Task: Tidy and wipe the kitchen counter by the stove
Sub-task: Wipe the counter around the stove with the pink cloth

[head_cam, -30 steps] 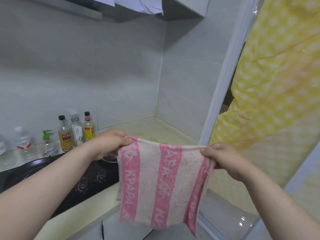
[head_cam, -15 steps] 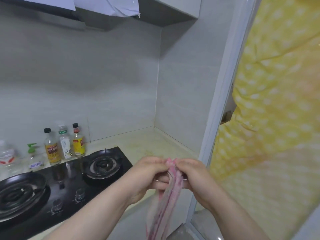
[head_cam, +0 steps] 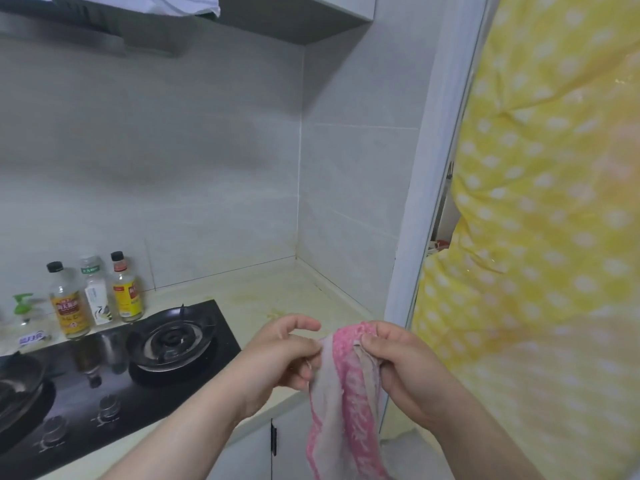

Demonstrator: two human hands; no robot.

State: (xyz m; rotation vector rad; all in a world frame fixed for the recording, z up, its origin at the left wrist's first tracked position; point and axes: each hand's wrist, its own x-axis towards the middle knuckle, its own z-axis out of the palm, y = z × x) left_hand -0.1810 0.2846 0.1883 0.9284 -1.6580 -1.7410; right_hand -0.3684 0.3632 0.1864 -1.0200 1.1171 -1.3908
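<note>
A pink-and-white striped cloth (head_cam: pixel 346 393) hangs folded lengthwise in front of the counter's right end. My right hand (head_cam: pixel 401 365) pinches its top fold between thumb and fingers. My left hand (head_cam: pixel 287 351) pinches the cloth's left edge with its lower fingers, while its upper fingers curl loosely above. The pale counter (head_cam: pixel 263 296) lies behind the hands, with yellowish stains near the corner. A black gas stove (head_cam: pixel 114 375) sits to the left.
Three sauce bottles (head_cam: pixel 93 292) and a green pump bottle (head_cam: pixel 24 313) stand against the tiled wall behind the stove. A dark pan (head_cam: pixel 17 386) rests on the left burner. A yellow dotted curtain (head_cam: pixel 540 237) hangs at the right. A range hood (head_cam: pixel 104 32) is overhead.
The cloth was held spread wide by both hands, then the hands came together and folded it lengthwise. Now the hands have parted slightly, the left hand's upper fingers loosened.
</note>
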